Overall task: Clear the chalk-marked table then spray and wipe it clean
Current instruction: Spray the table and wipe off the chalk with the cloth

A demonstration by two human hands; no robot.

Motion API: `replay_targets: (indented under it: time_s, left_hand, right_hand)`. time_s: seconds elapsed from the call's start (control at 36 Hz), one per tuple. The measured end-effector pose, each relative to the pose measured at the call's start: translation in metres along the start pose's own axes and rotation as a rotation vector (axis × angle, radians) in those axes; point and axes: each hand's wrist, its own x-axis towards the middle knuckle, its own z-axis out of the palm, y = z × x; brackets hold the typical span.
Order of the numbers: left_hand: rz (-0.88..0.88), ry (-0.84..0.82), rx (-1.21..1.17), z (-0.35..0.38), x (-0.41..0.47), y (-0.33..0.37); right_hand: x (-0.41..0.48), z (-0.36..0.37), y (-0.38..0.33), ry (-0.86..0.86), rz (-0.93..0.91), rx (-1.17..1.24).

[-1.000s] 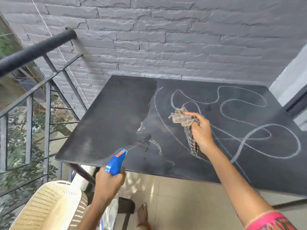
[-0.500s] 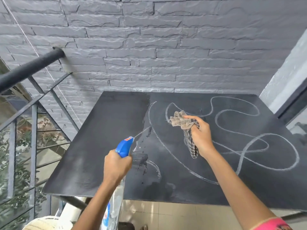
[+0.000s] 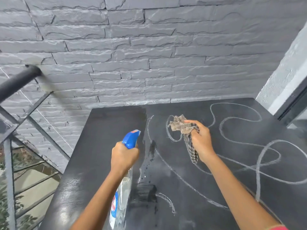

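A black table [image 3: 99, 155] fills the lower middle of the view. Its left part is wiped dark; white chalk loops [image 3: 265, 156] cover the middle and right. My left hand [image 3: 123, 157] grips a clear spray bottle [image 3: 122, 195] with a blue trigger head [image 3: 131, 137], the nozzle pointing away over the table. Wet spots and drips [image 3: 152, 149] lie just right of the nozzle. My right hand [image 3: 201, 141] holds a crumpled checked cloth [image 3: 181, 126] just above the chalk lines near the table's middle.
A grey stone-brick wall [image 3: 149, 55] stands right behind the table. A black metal railing [image 3: 18, 83] runs along the left, with a drop and plants beyond it. A white wall corner and dark door frame [image 3: 289, 90] close in the right side.
My left hand has carried the spray bottle forward from the table's near edge to over the table. The view has moved in closer. My right hand with the cloth stays in about the same spot.
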Motion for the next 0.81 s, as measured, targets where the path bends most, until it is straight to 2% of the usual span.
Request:
replay_targets:
  time_s: [0.25, 0.39, 0.56, 0.72, 0.81]
  left_hand:
    - [0.027, -0.072, 0.12, 0.02, 0.067, 0.026]
    - [0.053, -0.06, 0.016, 0.018, 0.087, 0.026]
    - [0.166, -0.07, -0.12, 0.011, 0.11, 0.037]
    - [0.227, 0.014, -0.161, 0.013, 0.148, 0.047]
    - [0.285, 0.121, -0.214, 0.017, 0.164, 0.046]
  right_hand:
    - [0.024, 0.017, 0.021, 0.044, 0.081, -0.01]
    - [0.037, 0.028, 0.035, 0.052, 0.091, -0.034]
    - [0.072, 0.055, 0.064, 0.02, 0.073, -0.131]
    - [0.119, 0.106, 0.093, -0.129, -0.011, -0.338]
    - [0.127, 0.134, 0.112, -0.411, -0.027, -0.402]
